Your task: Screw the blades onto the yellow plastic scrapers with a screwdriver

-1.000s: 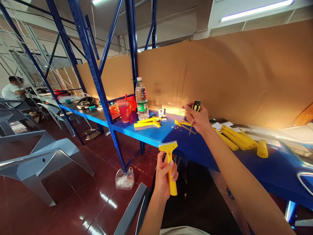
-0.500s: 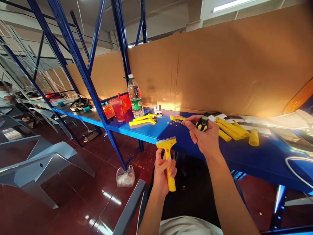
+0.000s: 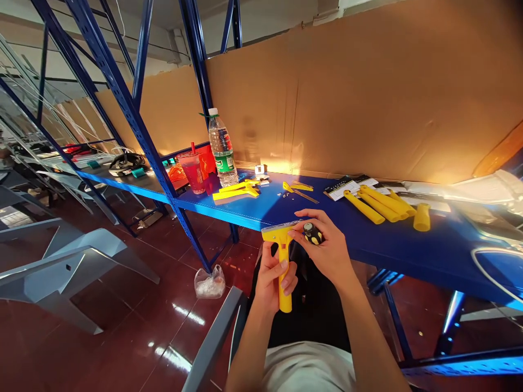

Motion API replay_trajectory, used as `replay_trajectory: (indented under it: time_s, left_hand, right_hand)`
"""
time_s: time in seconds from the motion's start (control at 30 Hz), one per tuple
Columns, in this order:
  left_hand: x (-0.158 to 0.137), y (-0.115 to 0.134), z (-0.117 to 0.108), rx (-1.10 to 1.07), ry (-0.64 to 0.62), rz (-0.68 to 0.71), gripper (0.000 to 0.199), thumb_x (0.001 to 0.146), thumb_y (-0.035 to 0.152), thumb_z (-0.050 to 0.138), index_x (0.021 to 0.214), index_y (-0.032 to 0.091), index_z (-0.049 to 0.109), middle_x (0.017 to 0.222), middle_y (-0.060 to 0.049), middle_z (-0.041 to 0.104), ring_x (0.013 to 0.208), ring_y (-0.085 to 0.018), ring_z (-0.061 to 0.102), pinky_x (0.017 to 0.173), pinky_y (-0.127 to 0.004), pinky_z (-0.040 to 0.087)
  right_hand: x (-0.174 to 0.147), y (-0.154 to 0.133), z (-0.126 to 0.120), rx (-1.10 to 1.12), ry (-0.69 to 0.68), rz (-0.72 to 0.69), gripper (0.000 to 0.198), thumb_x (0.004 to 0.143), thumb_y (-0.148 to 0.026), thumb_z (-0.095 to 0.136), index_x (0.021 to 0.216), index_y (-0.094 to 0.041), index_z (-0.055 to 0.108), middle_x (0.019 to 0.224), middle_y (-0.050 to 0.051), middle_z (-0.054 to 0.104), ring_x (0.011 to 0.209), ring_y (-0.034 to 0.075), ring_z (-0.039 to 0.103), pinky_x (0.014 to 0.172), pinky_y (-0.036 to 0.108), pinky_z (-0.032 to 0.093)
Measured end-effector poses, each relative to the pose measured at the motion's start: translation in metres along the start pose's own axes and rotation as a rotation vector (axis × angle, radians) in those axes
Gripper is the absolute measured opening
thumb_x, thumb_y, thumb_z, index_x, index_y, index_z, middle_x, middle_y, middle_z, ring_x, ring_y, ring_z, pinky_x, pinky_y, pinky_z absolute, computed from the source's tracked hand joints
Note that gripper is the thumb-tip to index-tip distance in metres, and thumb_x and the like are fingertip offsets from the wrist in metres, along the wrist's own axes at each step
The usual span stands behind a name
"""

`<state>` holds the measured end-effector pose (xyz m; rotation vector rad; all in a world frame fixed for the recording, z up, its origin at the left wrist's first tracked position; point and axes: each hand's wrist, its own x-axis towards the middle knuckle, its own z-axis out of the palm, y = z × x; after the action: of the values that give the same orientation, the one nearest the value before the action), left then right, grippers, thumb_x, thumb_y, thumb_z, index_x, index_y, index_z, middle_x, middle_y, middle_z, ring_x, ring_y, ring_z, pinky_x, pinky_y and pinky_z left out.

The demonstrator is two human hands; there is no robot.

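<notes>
My left hand [image 3: 273,277] is wrapped round the handle of a yellow scraper [image 3: 285,296], held upright in front of the table edge with its wide head on top. A screw shows in the head, and a thin blade edge runs along its top. My right hand [image 3: 327,245] holds a screwdriver [image 3: 312,234] by its black-and-yellow handle; its shaft is hidden. The right thumb and fingertips touch the right end of the scraper head. On the table beyond lie small screws [image 3: 285,194], a yellow clamp piece [image 3: 288,187] and a thin metal strip [image 3: 306,196].
Yellow handles [image 3: 379,204] lie at the right beside printed cards [image 3: 341,188]. More yellow scraper parts [image 3: 237,191] sit left, near a water bottle [image 3: 224,155] and a red cup [image 3: 195,174]. A blue rack post [image 3: 155,163] rises at the left; a plastic bag [image 3: 210,283] is on the floor.
My right hand has moved left and down from over the table to the scraper head, still with the screwdriver. The left hand keeps the scraper nearly in place. The view has tilted down slightly.
</notes>
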<state>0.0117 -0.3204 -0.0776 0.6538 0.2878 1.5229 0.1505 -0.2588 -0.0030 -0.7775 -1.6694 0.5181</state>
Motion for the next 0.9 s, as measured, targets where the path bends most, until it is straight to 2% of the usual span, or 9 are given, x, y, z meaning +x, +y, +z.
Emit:
replay_trajectory:
  time_s: [0.2,0.37,0.5,0.57,0.67,0.9]
  left_hand:
    - [0.001,0.003,-0.001,0.015,-0.018,0.011,0.052,0.086,0.027,0.093,0.125,0.039,0.062,0.115,0.004,0.067,0.047,0.000,0.040,0.037,-0.016,0.025]
    - [0.001,0.004,0.000,0.043,-0.022,0.007,0.051,0.085,0.028,0.094,0.122,0.036,0.061,0.118,0.003,0.067,0.046,0.000,0.044,0.037,-0.018,0.024]
    - [0.001,0.005,-0.004,0.074,-0.034,0.003,0.054,0.085,0.028,0.094,0.126,0.036,0.059,0.123,0.002,0.069,0.046,0.000,0.046,0.037,-0.018,0.028]
    - [0.001,0.007,-0.007,0.088,-0.041,-0.003,0.055,0.086,0.027,0.093,0.127,0.036,0.059,0.125,0.002,0.069,0.046,0.000,0.046,0.037,-0.018,0.029]
    - [0.002,0.011,-0.012,0.110,-0.056,-0.022,0.054,0.088,0.026,0.092,0.128,0.037,0.058,0.127,0.001,0.069,0.047,0.000,0.048,0.037,-0.018,0.031]
    - [0.002,0.014,-0.017,0.159,-0.068,-0.056,0.055,0.089,0.025,0.091,0.131,0.035,0.056,0.123,0.001,0.070,0.048,-0.001,0.050,0.039,-0.018,0.034]
  right_hand:
    - [-0.001,0.000,-0.004,-0.010,-0.053,0.087,0.023,0.091,-0.047,0.088,0.086,-0.027,0.080,0.129,0.008,0.076,0.108,0.027,0.076,0.089,0.041,0.064]
    - [0.000,0.000,-0.007,-0.014,-0.072,0.132,0.032,0.089,-0.057,0.088,0.084,-0.026,0.081,0.126,0.008,0.076,0.108,0.028,0.076,0.090,0.041,0.063]
    - [0.001,-0.003,-0.007,0.026,-0.075,0.214,0.038,0.081,-0.061,0.092,0.082,-0.025,0.080,0.126,0.008,0.076,0.085,0.022,0.073,0.064,0.035,0.060]
    - [0.002,-0.004,-0.008,0.077,-0.099,0.302,0.040,0.077,-0.061,0.095,0.093,-0.026,0.081,0.119,0.007,0.077,0.070,0.018,0.068,0.052,0.033,0.054]
    - [0.003,-0.005,-0.008,0.145,-0.131,0.398,0.048,0.073,-0.058,0.098,0.106,-0.027,0.080,0.108,0.005,0.079,0.055,0.014,0.060,0.046,0.032,0.050]
    - [0.002,-0.004,-0.007,0.189,-0.107,0.457,0.052,0.067,-0.055,0.102,0.105,-0.026,0.080,0.083,0.000,0.076,0.048,0.013,0.054,0.044,0.031,0.046]
